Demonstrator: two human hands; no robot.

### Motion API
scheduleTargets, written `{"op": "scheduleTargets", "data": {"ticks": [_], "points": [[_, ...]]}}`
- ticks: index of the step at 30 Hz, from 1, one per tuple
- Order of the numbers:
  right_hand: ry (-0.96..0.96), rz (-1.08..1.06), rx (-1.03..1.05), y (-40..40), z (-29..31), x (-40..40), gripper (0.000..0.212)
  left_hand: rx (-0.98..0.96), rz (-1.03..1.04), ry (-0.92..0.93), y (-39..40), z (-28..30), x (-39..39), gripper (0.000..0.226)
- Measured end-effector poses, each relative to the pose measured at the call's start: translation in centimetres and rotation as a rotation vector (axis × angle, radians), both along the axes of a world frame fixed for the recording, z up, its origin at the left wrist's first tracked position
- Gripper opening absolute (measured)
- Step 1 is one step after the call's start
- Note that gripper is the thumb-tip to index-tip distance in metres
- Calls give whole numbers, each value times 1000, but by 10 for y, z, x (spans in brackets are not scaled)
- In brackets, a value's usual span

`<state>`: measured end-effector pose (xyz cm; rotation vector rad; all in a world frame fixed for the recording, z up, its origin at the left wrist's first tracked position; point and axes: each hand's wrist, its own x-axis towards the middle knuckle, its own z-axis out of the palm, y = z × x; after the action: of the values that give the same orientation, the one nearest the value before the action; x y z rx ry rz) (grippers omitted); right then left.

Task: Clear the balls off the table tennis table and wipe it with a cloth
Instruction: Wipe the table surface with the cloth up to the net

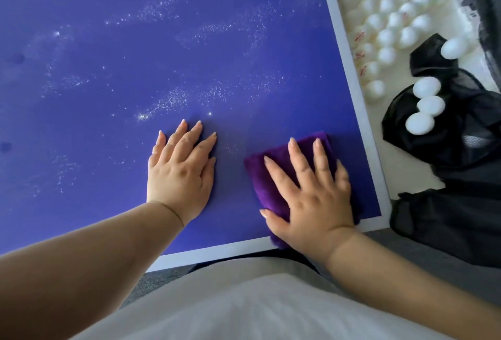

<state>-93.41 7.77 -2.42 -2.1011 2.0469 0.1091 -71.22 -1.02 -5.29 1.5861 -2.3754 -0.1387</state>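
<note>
Head view: right hand [311,196] flat on folded cloth [273,174], fingers spread, pressing not clenching, at near right corner of bench [360,111]. Left hand [180,168] released, palm down on bare blue just beside, holding nothing. Cloth's long axis running away from body. Unwiped droplet streaks [173,101] lying ahead and to left; next stroke judged to go that way. No balls on bench. Balls [393,14] heaped in tray off right edge; four on black bag [447,136].
</note>
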Motion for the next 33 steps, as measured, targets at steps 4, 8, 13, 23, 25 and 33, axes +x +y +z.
{"op": "scheduleTargets", "data": {"ticks": [4,8,13,23,25,33], "points": [[63,-125,2,-5,3,-39,81,-5,0,10,0,0,1,37],[72,-338,35,-57,1,-28,87,-8,-5,7,-1,-1,0,36],[44,-247,55,-90,0,15,91,-21,-5,8,0,-1,2,35],[2,-152,-37,-23,-1,-24,82,-41,1,-11,-1,-4,0,35],[36,-272,-18,-48,0,-33,84,-54,0,-11,0,-4,-1,34],[65,-338,50,-136,-3,13,88,-51,35,60,-5,-3,-3,31]]}}
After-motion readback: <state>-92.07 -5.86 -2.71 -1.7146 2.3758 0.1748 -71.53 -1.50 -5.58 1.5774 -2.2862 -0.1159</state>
